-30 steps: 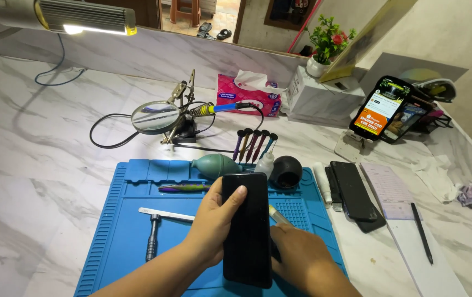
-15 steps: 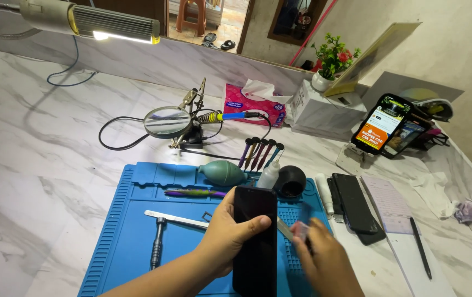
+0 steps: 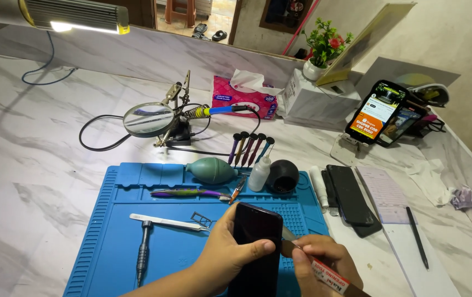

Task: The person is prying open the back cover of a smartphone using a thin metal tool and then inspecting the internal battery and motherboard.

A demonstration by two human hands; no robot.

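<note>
Left hand (image 3: 230, 250) fingers clasp a black slab smartphone (image 3: 257, 247) over the blue silicone work mat (image 3: 120, 242); right hand (image 3: 324, 264) fingers pinch a thin metal opening tool (image 3: 302, 256) at the phone's edge. Beyond the fingers, a black round cup (image 3: 284, 176), contents unclear.

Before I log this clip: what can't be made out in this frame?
- Head view: lower end of the black phone is cut off by the bottom edge.
- Tip of the opening tool is hidden behind the phone; contact unclear.
- Left hand and right hand cover the phone's sides.
</note>
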